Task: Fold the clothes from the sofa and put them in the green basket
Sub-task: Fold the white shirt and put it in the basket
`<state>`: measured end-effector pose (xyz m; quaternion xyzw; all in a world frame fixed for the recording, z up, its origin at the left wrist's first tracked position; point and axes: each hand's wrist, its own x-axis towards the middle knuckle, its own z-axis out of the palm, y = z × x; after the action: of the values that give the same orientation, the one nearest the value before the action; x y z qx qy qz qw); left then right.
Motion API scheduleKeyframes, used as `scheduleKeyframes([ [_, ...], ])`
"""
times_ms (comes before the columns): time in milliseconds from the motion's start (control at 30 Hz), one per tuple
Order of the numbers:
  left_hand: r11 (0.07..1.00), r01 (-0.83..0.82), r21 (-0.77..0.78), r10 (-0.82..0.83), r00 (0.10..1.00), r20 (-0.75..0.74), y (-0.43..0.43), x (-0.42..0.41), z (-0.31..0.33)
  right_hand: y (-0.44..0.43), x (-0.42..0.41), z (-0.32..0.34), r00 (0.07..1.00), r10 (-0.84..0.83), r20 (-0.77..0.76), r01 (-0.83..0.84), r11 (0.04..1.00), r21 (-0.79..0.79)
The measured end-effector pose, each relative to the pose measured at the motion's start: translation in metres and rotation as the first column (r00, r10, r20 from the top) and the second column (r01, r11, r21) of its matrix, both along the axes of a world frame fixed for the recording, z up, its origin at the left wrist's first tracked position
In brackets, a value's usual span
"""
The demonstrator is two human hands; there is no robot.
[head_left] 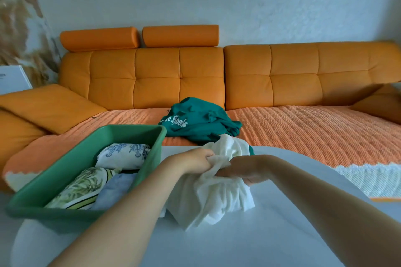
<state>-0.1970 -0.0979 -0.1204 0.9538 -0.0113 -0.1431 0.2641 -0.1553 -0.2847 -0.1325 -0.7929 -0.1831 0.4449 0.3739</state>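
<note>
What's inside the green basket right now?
Three folded pieces show in the green basket: a white one with blue flowers, a leaf-print one with yellow stripes, and a light blue one. They cover the bottom, so anything under them cannot be seen.

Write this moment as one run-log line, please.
left hand, right hand: gripping white cloth | green basket: folded clothes inside | teal shirt: crumpled on sofa

Both my arms extended fwd, forearms bare, converging mid-frame. L hand [198,159]: fingers curled, gripping a bunch of white garment [208,197]. R hand [245,169] just beside it, fingers closed on same fabric.
</note>
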Motion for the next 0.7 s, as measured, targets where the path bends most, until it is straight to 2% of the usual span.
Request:
scheduleKeyframes([
  [33,1.0,0.015,0.025,-0.015,1.0,0.01,0.0,-0.003,-0.006,-0.001,-0.002,-0.005,1.0,-0.021,-0.009,0.021,1.0,-0.005],
  [67,0.999,0.023,0.048,-0.023,1.0,0.011,-0.001,-0.005,-0.013,-0.001,-0.004,-0.009,0.997,-0.046,0.057,0.048,0.998,-0.033],
  [100,0.997,0.022,0.074,-0.023,1.0,0.006,-0.001,-0.007,-0.018,-0.001,-0.005,-0.013,0.98,-0.038,0.193,0.054,0.996,-0.078],
  [167,0.992,0.014,0.128,-0.012,1.0,-0.015,0.0,-0.008,-0.03,-0.001,-0.003,-0.022,0.867,0.054,0.495,0.062,0.975,-0.215],
  [233,0.989,0.015,0.144,-0.005,0.998,-0.069,-0.001,-0.007,-0.04,-0.003,0.0,-0.031,0.745,0.1,0.659,0.13,0.948,-0.291],
  [267,0.992,0.014,0.129,0.0,0.994,-0.11,-0.002,-0.007,-0.044,-0.004,0.002,-0.035,0.74,0.105,0.665,0.146,0.939,-0.311],
  [367,0.996,0.028,0.081,-0.009,0.974,-0.228,-0.003,-0.006,-0.057,-0.001,0.005,-0.048,0.822,0.212,0.529,0.035,0.908,-0.418],
  [500,0.993,0.006,0.12,0.023,0.971,-0.237,0.003,-0.005,-0.06,0.005,0.007,-0.04,0.749,0.389,0.537,-0.063,0.848,-0.526],
  [633,0.99,0.07,0.124,-0.019,0.927,-0.374,0.006,-0.008,-0.041,0.008,0.003,-0.017,0.79,0.495,0.362,-0.205,0.769,-0.605],
  [700,0.993,0.059,0.1,-0.023,0.945,-0.325,0.007,-0.009,-0.026,0.017,-0.001,0.0,0.816,0.477,0.327,-0.211,0.773,-0.598],
])
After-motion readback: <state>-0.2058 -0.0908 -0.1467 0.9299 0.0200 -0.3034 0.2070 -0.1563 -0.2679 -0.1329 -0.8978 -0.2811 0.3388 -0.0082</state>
